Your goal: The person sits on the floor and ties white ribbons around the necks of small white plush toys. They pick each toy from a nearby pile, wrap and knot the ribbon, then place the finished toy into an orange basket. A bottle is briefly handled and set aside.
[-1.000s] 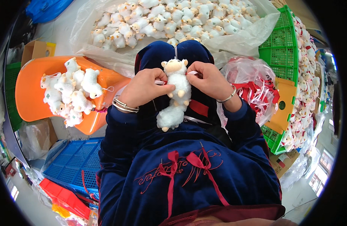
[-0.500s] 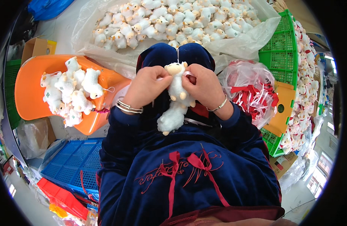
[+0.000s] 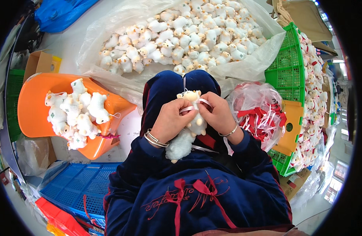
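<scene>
A small white plush animal [image 3: 196, 126] with a cream muzzle and feet is upright between my hands over my lap. A narrow pale ribbon [image 3: 188, 109] crosses its neck, just below the head. My left hand [image 3: 174, 121] pinches one part of this ribbon between thumb and forefinger. On the other side, my right hand [image 3: 219, 115] is closed on the ribbon too, where it loops over the fingers. Below, a second white plush animal [image 3: 180, 146] lies on my lap. Beside it is a piece of red fabric [image 3: 206, 141], partly hidden.
An orange chair [image 3: 31, 106] at left bears several white plush animals [image 3: 72, 108]. Ahead, a plastic sheet [image 3: 90, 51] holds a big heap of them. At right are a clear bag of red pieces with white ribbons [image 3: 263, 122] and a green crate [image 3: 285, 59]. A blue crate [image 3: 76, 185] stands lower left.
My hands have come closer together, and the ribbon now lies across the front of the toy's neck. The whole scene sits lower in the picture.
</scene>
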Motion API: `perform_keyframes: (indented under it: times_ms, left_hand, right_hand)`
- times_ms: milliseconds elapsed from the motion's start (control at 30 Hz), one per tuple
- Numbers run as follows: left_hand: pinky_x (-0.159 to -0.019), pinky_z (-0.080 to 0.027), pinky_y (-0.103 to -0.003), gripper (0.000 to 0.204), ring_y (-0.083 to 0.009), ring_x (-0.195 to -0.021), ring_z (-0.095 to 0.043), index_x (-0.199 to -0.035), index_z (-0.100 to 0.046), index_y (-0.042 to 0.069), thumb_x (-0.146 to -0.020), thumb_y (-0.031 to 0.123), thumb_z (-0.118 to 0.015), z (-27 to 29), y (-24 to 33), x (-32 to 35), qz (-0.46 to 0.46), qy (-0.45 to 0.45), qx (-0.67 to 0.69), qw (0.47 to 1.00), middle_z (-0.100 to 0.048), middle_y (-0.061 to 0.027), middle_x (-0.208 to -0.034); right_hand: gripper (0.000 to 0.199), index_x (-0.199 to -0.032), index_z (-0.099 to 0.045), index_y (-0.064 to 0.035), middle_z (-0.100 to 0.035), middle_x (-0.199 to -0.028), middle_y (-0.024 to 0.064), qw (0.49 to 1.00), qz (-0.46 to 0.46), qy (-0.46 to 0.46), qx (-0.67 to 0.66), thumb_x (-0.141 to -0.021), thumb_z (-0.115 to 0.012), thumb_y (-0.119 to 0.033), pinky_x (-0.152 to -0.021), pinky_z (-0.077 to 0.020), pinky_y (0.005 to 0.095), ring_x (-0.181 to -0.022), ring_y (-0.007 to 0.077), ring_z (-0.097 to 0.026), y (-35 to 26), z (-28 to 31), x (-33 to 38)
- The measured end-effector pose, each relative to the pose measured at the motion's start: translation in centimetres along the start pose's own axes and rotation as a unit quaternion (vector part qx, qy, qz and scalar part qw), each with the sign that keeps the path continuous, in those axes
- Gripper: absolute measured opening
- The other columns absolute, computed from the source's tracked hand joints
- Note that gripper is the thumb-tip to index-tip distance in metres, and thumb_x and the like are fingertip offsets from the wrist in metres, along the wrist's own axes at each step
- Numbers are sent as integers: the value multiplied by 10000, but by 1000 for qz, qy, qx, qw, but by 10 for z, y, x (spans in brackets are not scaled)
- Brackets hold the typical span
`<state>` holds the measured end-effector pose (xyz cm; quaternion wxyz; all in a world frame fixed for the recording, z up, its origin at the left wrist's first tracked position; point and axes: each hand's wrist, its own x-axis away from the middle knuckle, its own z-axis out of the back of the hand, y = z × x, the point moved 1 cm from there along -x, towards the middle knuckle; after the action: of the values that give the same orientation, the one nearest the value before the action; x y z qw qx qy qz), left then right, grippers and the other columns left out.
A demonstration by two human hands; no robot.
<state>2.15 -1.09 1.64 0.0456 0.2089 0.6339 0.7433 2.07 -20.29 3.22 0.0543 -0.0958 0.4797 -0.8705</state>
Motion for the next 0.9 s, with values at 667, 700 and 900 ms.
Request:
perform_keyframes:
  times_ms: [667, 700, 900]
  left_hand:
    - [-588, -388, -183, 205, -11, -660, -494, -995, -711, 13, -1035, 186, -611, -7, -15, -13, 69, -28, 245, 967, -652, 18, -793]
    - [-584, -385, -185, 208, -11, -654, -487, -1018, -716, 10, -1034, 188, -610, -8, -15, -13, 72, -30, 258, 963, -661, 15, -805]
    - [-640, -485, -196, 251, -32, -748, -605, -1169, -725, -13, -985, 115, -612, -9, -3, -9, 38, -64, 297, 952, -719, -10, -927]
  right_hand:
    - [85, -957, -615, -31, -512, -887, 55, 983, 133, -114, -48, -911, -680, -60, -663, -417, 293, -752, 169, -509, 7, 22, -17]
    - [86, -954, -616, -31, -511, -879, 49, 983, 135, -118, -47, -905, -682, -57, -655, -410, 290, -744, 161, -501, 7, 23, -16]
    - [74, -913, -650, -27, -519, -838, 22, 989, 102, -96, -45, -873, -710, -47, -639, -389, 277, -721, 132, -485, 5, 32, -11]
